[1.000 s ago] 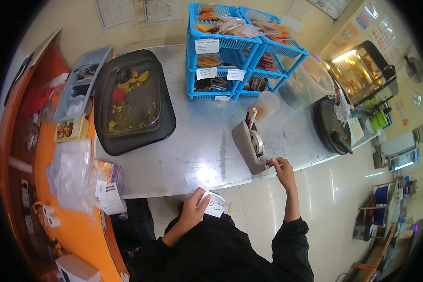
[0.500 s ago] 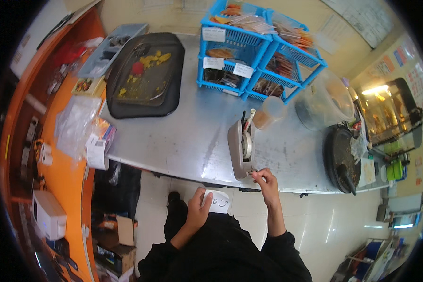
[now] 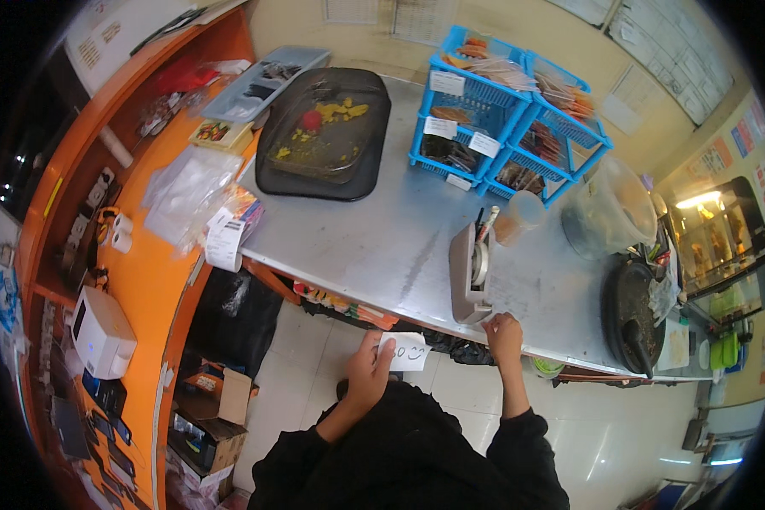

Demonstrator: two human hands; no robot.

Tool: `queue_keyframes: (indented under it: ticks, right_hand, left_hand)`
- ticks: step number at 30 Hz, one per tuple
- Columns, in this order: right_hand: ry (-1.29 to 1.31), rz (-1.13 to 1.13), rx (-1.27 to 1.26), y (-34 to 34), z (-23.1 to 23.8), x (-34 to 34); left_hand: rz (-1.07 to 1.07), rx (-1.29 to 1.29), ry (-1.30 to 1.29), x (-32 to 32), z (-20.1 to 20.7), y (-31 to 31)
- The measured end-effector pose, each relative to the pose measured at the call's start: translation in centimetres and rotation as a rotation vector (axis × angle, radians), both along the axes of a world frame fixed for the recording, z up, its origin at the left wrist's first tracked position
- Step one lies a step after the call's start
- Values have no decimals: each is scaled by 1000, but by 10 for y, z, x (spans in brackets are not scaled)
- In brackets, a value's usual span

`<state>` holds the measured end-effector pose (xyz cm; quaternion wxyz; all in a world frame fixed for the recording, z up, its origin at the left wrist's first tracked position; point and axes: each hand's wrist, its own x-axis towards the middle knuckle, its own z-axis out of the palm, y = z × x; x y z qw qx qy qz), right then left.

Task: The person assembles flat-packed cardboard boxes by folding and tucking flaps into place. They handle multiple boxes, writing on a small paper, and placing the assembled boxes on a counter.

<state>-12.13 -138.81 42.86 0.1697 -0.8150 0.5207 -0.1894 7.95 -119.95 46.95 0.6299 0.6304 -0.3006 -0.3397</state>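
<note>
My left hand (image 3: 369,374) grips a white paper slip (image 3: 410,354) with dark handwritten marks, low in front of the metal table. At the table's front edge, my right hand (image 3: 506,338) has its fingers pinched together, just beside the near end of a grey tape dispenser (image 3: 461,280). Whatever those fingers hold is too small to make out. A roll of tape (image 3: 480,263) sits in the dispenser, and pens (image 3: 488,223) poke out of its far end.
Blue basket racks (image 3: 501,127) with packets stand at the back, near a lidded tub (image 3: 520,217) and a clear bin (image 3: 608,212). A black tray (image 3: 367,183) lies at left; a dark round pan (image 3: 625,297) sits at right. An orange counter (image 3: 157,289) runs along the left.
The view has shifted, so the table and its things appear farther right. My right hand has moved slightly away from the dispenser's near end. The slip stays in my left hand.
</note>
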Motion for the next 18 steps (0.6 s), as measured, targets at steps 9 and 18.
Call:
queue_keyframes:
  ticks: [9, 18]
  right_hand:
    - [-887, 441, 740, 105, 84, 78]
    - [-807, 308, 604, 145, 85, 131]
  left_hand:
    - [87, -14, -295, 15, 12, 19]
    - [-2, 45, -156, 24, 31, 61]
